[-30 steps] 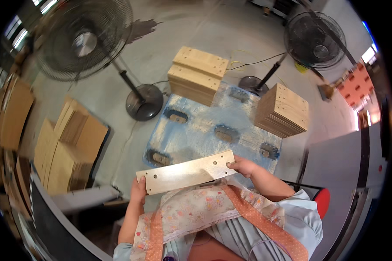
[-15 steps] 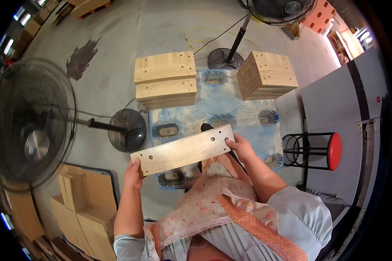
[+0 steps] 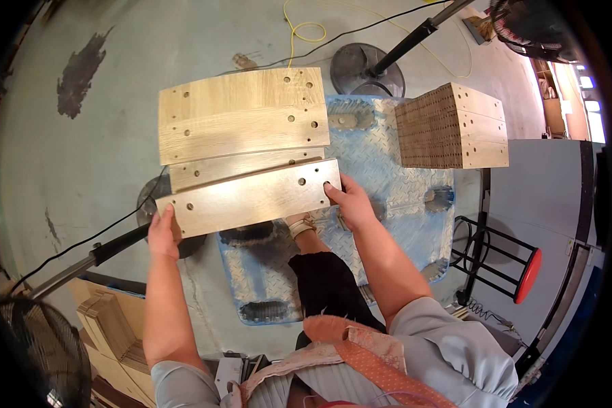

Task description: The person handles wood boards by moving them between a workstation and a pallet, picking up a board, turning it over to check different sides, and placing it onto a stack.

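Note:
A long light-wood board with drilled holes is held level between my two hands, tilted slightly up at its right end. My left hand grips its left end, thumb on the face. At the other end my right hand is closed round the edge, thumb by a hole. Just beyond the board stands a stack of similar drilled boards, and the held board overlaps its near side in view. Whether the two touch I cannot tell. Both stacks rest on a worn blue pallet, one of my feet also on it.
Another board stack sits at the pallet's far right. A round fan base stands behind, with a yellow cord on the floor. At right is a red-topped stool. Lower left are a fan and more wood pieces.
Both hands have carried the board forward and left, up to the left stack. My view has shifted toward the stacks, and a foot now shows on the pallet.

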Tool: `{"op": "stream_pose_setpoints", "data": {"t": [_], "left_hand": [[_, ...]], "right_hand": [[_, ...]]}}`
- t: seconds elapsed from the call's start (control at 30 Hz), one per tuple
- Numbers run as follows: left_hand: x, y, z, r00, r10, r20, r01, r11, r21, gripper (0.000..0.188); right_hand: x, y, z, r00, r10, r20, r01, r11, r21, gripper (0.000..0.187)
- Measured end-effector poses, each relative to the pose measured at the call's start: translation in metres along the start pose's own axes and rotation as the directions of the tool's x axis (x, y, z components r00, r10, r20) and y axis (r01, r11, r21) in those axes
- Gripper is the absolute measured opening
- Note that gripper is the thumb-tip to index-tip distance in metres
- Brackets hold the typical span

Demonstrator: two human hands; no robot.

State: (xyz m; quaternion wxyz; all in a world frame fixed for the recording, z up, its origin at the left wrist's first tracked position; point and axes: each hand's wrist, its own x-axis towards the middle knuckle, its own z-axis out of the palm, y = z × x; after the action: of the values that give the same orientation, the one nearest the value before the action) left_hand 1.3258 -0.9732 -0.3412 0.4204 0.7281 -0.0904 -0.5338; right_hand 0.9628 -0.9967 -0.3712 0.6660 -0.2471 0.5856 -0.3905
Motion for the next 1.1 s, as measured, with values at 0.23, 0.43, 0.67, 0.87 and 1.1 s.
{"op": "stream_pose_setpoints", "data": {"t": [0.23,0.43,0.67,0.87,1.1], "left_hand": [[0.05,-0.002,0.003,0.994,0.091,0.065,-0.081,0.987,-0.139,0.035],[0.032,-0.04,-0.009,0.989,-0.143,0.042,0.144,0.852,-0.503,0.044],[0.029,0.013,0.023,0.981,-0.184,0.053,0.161,0.638,-0.753,0.052],[0.039,0.003,0.018,0.997,-0.056,0.052,0.072,0.907,-0.415,0.045],[0.044,-0.009,0.004,1.0,-0.03,0.008,0.031,0.942,-0.333,0.043]], "right_hand": [[0.039,0.014,0.0,0.994,-0.105,-0.032,0.098,0.979,-0.178,0.04],[0.001,0.016,-0.022,0.983,0.169,0.076,-0.15,0.966,-0.21,0.058],[0.012,0.037,0.007,0.845,0.315,0.431,-0.308,0.947,-0.088,0.047],[0.012,0.046,0.005,0.899,0.189,0.395,-0.063,0.948,-0.311,0.037],[-0.003,-0.005,-0.007,0.732,0.307,0.608,0.078,0.849,-0.523,0.032]]}}
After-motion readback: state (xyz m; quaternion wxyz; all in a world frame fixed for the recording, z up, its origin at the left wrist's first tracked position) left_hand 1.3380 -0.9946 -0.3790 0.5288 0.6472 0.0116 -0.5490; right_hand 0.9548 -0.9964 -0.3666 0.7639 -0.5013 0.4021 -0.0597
